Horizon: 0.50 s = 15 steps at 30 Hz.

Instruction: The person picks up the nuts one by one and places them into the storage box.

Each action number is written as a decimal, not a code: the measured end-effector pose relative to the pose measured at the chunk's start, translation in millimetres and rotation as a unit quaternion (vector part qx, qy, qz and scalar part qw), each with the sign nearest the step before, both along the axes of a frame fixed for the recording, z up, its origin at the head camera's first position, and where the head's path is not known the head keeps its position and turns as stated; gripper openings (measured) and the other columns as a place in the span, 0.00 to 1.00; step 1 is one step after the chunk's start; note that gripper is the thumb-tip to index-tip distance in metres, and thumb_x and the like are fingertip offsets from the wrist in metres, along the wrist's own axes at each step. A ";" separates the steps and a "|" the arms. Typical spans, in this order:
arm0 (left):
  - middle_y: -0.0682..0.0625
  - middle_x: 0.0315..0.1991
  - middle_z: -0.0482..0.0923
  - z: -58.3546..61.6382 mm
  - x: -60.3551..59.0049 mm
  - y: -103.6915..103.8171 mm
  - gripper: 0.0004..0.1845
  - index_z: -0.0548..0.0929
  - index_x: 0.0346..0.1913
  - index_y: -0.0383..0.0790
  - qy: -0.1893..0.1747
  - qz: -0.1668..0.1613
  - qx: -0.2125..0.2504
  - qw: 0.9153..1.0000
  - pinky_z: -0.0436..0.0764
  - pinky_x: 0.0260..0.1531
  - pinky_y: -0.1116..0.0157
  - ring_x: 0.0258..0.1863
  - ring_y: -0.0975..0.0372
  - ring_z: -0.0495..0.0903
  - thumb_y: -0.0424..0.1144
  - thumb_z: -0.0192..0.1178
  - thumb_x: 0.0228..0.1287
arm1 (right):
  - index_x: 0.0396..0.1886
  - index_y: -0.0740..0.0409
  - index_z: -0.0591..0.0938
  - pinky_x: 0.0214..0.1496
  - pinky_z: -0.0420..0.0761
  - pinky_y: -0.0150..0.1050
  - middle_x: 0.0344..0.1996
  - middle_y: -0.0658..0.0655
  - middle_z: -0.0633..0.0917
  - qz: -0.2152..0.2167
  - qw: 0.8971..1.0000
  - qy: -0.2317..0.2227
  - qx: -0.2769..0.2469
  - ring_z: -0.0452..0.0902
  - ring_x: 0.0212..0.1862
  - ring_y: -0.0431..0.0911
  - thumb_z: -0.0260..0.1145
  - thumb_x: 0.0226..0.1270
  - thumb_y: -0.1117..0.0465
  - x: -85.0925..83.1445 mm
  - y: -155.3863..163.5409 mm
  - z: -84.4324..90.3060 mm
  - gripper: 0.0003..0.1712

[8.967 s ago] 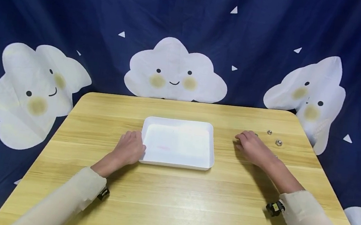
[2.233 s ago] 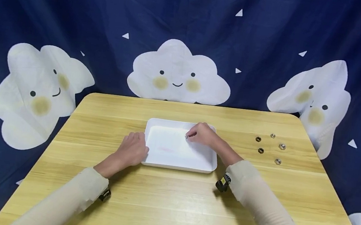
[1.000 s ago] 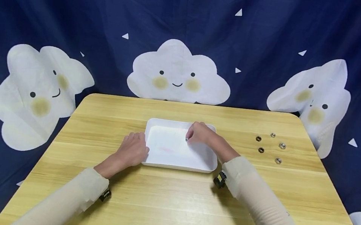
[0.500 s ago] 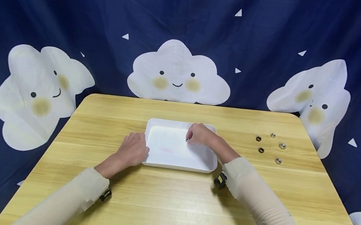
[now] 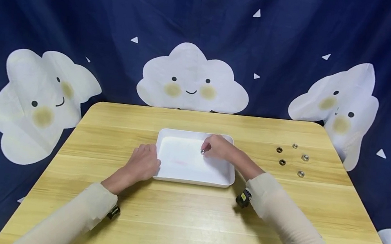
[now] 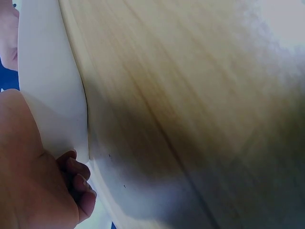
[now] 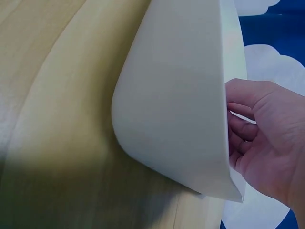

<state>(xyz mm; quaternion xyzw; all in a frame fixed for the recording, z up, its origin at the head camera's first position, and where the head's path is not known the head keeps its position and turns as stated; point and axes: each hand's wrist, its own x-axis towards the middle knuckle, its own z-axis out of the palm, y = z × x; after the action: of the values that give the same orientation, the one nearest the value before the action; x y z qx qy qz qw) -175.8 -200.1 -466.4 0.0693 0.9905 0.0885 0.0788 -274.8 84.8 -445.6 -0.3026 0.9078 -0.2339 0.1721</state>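
A shallow white tray [image 5: 178, 169] lies on the wooden table. My left hand [image 5: 142, 162] grips its left end, fingers curled at the wall; in the left wrist view the fingertips [image 6: 82, 186] show by the tray's corner. Inside the tray's right half, my right hand [image 5: 217, 146] pinches a small silver nut [image 5: 202, 152] with thumb and fingers, low over the tray floor. In the right wrist view the tray wall [image 7: 176, 95] hides the fingertips and the nut.
To the right of the tray lie two dark nuts [image 5: 282, 162] and three silver nuts [image 5: 305, 157], spaced apart on the table [image 5: 182, 223]. A dark blue curtain [image 5: 120, 13] with white clouds hangs behind the table's far edge.
Since the oldest frame, my right hand has moved left from among the nuts into the tray with a silver nut. Over the last second it has barely shifted. My left hand keeps its grip.
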 end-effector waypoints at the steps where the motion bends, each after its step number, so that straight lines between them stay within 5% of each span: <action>1: 0.42 0.38 0.68 -0.2 -0.1 0.0 0.16 0.69 0.44 0.31 0.000 0.000 -0.001 1.000 0.65 0.43 0.57 0.42 0.49 0.66 0.44 0.50 0.74 | 0.43 0.62 0.89 0.53 0.83 0.37 0.41 0.57 0.90 -0.002 1.000 -0.001 -0.003 0.83 0.45 0.46 0.70 0.63 0.67 0.3 0.9 -0.2 0.10; 15: 0.43 0.37 0.69 -4.6 -1.7 -1.5 0.16 0.70 0.44 0.31 0.008 -0.003 0.001 1.000 0.65 0.41 0.58 0.41 0.49 0.67 0.45 0.51 0.74 | 0.47 0.63 0.87 0.46 0.82 0.38 0.38 0.57 0.89 -0.018 0.998 0.036 -0.048 0.82 0.41 0.46 0.70 0.66 0.63 4.9 16.8 8.7 0.12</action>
<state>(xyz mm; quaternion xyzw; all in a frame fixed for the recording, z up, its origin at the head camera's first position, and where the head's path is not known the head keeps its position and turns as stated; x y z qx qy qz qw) -177.5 -201.6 -471.0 0.0734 0.9908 0.0888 0.0714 -270.0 101.6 -436.8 -0.3024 0.9064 -0.2692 0.1206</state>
